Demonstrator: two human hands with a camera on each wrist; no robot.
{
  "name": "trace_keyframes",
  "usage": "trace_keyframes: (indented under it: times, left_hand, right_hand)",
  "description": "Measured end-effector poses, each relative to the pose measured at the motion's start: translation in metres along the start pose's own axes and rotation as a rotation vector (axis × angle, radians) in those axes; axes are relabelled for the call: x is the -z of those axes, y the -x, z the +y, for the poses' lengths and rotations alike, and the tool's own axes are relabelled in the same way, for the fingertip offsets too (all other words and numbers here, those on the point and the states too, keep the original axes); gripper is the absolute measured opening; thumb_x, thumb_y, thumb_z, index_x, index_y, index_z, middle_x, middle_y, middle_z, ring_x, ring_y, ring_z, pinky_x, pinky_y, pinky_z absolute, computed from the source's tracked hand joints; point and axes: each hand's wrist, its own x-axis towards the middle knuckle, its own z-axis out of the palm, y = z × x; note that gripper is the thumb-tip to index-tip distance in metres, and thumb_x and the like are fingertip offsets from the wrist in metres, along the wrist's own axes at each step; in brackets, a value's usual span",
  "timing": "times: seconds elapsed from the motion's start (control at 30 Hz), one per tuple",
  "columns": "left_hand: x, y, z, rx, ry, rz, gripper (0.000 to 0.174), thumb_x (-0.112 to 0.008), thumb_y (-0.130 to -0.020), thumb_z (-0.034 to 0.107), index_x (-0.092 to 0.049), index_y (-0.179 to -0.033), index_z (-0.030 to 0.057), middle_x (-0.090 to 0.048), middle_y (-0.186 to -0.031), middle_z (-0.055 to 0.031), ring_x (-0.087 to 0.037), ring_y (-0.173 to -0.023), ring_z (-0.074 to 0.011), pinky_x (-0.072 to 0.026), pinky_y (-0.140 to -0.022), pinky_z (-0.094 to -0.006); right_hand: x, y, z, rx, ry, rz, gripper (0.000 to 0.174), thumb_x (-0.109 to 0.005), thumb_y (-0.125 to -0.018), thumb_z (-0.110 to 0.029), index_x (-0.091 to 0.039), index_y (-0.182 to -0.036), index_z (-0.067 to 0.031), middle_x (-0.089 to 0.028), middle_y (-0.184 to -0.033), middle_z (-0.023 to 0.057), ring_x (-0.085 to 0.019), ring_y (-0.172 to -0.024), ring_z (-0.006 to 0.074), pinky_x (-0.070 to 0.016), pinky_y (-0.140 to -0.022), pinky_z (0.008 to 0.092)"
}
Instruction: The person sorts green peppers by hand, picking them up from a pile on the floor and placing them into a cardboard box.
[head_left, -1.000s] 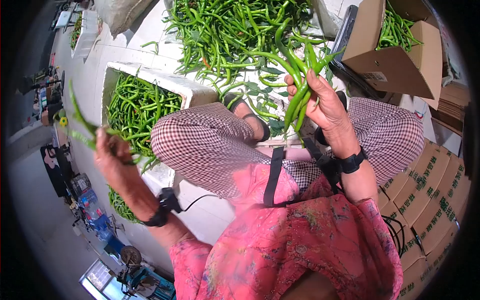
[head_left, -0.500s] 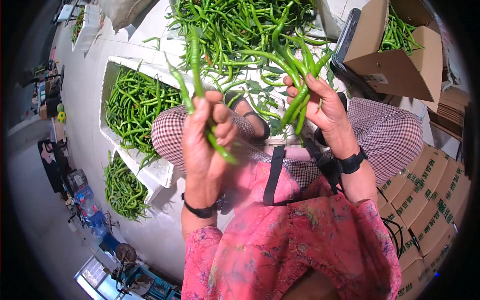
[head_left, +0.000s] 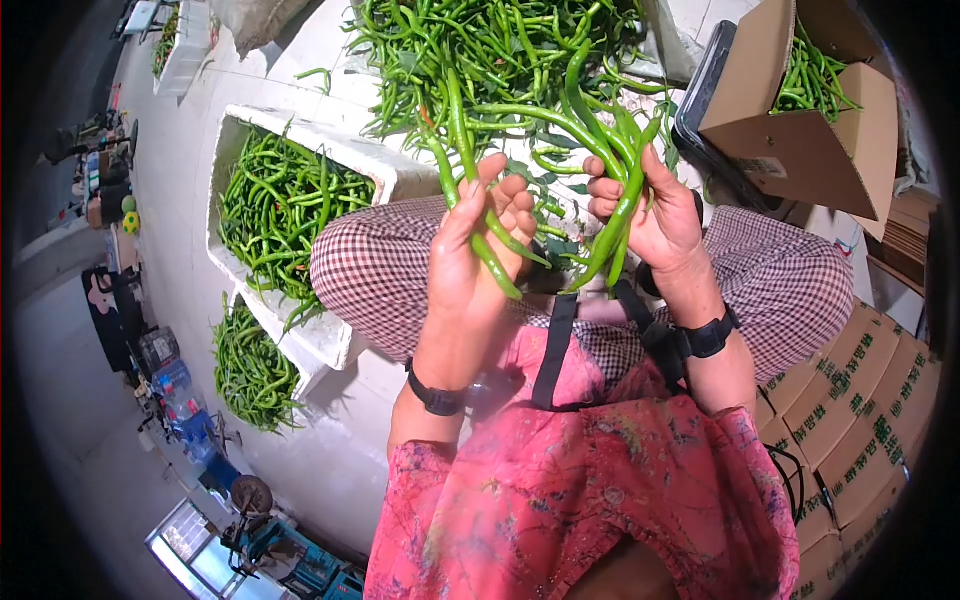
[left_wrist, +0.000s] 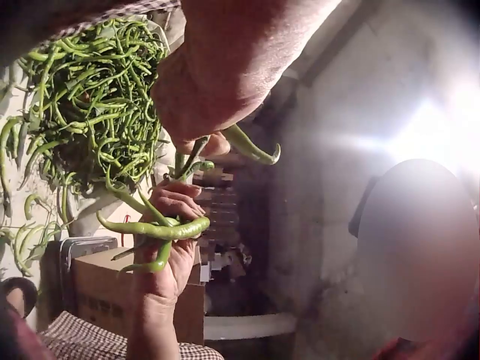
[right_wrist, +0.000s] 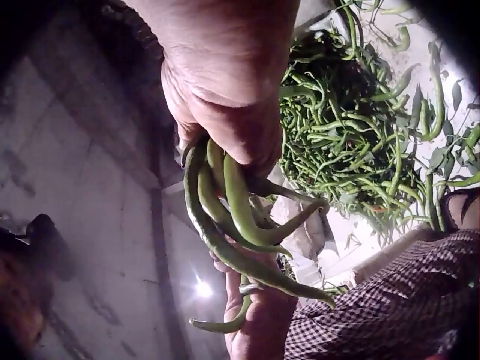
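Note:
Held up over the lap in the head view, the left hand (head_left: 477, 248) holds two long green peppers (head_left: 456, 120) between thumb and fingers. Beside it on the right, the right hand (head_left: 662, 222) grips a bunch of several green peppers (head_left: 618, 222), its thumb pressed over them. The hands do not touch. In the right wrist view, the peppers (right_wrist: 221, 240) of the bunch hang out below the right hand (right_wrist: 229, 90). One curved pepper (left_wrist: 251, 146) sticks out beside the left hand (left_wrist: 225, 67) in the left wrist view.
A pepper heap (head_left: 480, 60) lies on the floor ahead. On the left stand a white foam box (head_left: 225, 190) of peppers and another pepper pile (head_left: 255, 370). An open cardboard box (head_left: 790, 150) with peppers is at right, above flat stacked cartons (head_left: 860, 400).
From the far left, by the foam box, the left hand has come across with its peppers to beside the right hand. The right hand keeps its bunch and has hardly moved.

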Motion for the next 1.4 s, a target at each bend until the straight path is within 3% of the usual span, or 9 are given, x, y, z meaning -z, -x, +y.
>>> trace_keyframes:
  times: [0.37,0.53,0.8,1.07,1.17,1.2,1.27,1.33,1.4]
  left_hand:
    - [0.006,0.0,0.0,0.05,0.009,-0.06,0.034,-0.05,-0.096,0.018,-0.048,-0.124,-0.0014,-0.061,-0.106,-0.0161,-0.062,-0.095,-0.0256,-0.0536,-0.082,-0.034]
    - [0.001,0.005,-0.005,0.021,-0.298,-0.083,0.036,-0.057,-0.092,0.011,-0.049,-0.123,-0.0035,-0.063,-0.102,-0.0155,-0.063,-0.087,-0.0226,-0.0532,-0.078,-0.0324]
    - [-0.009,0.005,-0.015,-0.025,-0.583,0.064,0.035,-0.062,-0.09,0.01,-0.052,-0.121,-0.0041,-0.066,-0.096,-0.0113,-0.063,-0.079,-0.0138,-0.0527,-0.071,-0.0251]
    - [-0.003,-0.007,-0.035,0.025,-0.64,0.047,0.033,-0.065,-0.088,0.015,-0.056,-0.117,-0.0008,-0.063,-0.101,-0.0064,-0.058,-0.087,-0.0094,-0.0482,-0.067,-0.0201]
    - [-0.002,-0.013,-0.046,-0.163,-1.227,0.064,0.036,-0.073,-0.082,0.018,-0.061,-0.112,0.0011,-0.06,-0.088,0.0019,-0.05,-0.064,-0.0028,-0.0403,-0.053,-0.0177]
    - [-0.002,-0.014,-0.046,-0.161,-1.228,0.062,0.036,-0.073,-0.082,0.018,-0.061,-0.112,0.0011,-0.06,-0.088,0.0019,-0.05,-0.064,-0.0028,-0.0403,-0.053,-0.0177]
    - [-0.003,-0.015,-0.047,-0.036,-1.242,0.142,0.043,-0.075,-0.079,0.016,-0.06,-0.116,0.0027,-0.063,-0.097,-0.0036,-0.053,-0.079,-0.0091,-0.0449,-0.075,-0.0227]
    - [0.001,-0.017,-0.05,-0.056,-1.191,0.114,0.04,-0.072,-0.081,0.014,-0.059,-0.117,0.0021,-0.063,-0.095,-0.003,-0.055,-0.079,-0.0096,-0.0459,-0.074,-0.0232]
    - [0.001,-0.018,-0.051,-0.081,-0.859,0.044,0.037,-0.068,-0.085,0.014,-0.058,-0.117,0.0006,-0.062,-0.092,-0.0023,-0.056,-0.078,-0.0087,-0.046,-0.07,-0.0216]
  right_hand:
    - [0.004,0.0,0.003,0.062,0.306,0.15,0.046,-0.057,-0.094,-0.027,-0.046,-0.126,0.0033,-0.061,-0.105,0.0153,-0.06,-0.088,0.0184,-0.0519,-0.079,0.0301]
    - [-0.001,-0.001,0.005,0.104,0.418,0.139,0.043,-0.059,-0.093,-0.024,-0.048,-0.123,0.0046,-0.061,-0.105,0.0143,-0.061,-0.089,0.0179,-0.0521,-0.079,0.0276]
    - [-0.001,-0.001,0.004,0.114,0.41,0.155,0.04,-0.057,-0.094,-0.02,-0.046,-0.125,0.0035,-0.06,-0.106,0.0133,-0.06,-0.09,0.0172,-0.0523,-0.08,0.0285]
    - [-0.009,0.0,0.01,0.131,0.604,0.282,0.044,-0.06,-0.092,-0.014,-0.042,-0.13,-0.0005,-0.059,-0.109,0.0096,-0.059,-0.097,0.015,-0.0507,-0.086,0.0288]
    - [-0.01,-0.003,0.014,0.187,0.699,0.293,0.049,-0.061,-0.092,-0.014,-0.038,-0.134,-0.0008,-0.055,-0.119,0.0088,-0.055,-0.107,0.0161,-0.0473,-0.091,0.0294]
    - [-0.011,-0.004,0.015,0.208,0.73,0.269,0.051,-0.061,-0.092,-0.014,-0.037,-0.135,-0.0007,-0.053,-0.122,0.0086,-0.054,-0.11,0.0163,-0.0462,-0.093,0.0296]
    - [-0.019,-0.002,0.014,0.193,0.739,0.282,0.053,-0.06,-0.092,-0.014,-0.035,-0.137,-0.0007,-0.052,-0.125,0.0085,-0.052,-0.113,0.0159,-0.0456,-0.093,0.0295]
    - [-0.016,-0.001,0.013,0.184,0.802,0.281,0.053,-0.06,-0.092,-0.014,-0.034,-0.137,-0.0008,-0.052,-0.124,0.0088,-0.053,-0.111,0.0159,-0.045,-0.094,0.0297]
    - [-0.018,0.0,0.012,0.175,0.765,0.273,0.051,-0.06,-0.092,-0.013,-0.035,-0.135,-0.001,-0.053,-0.122,0.0091,-0.056,-0.108,0.0176,-0.0482,-0.09,0.0303]
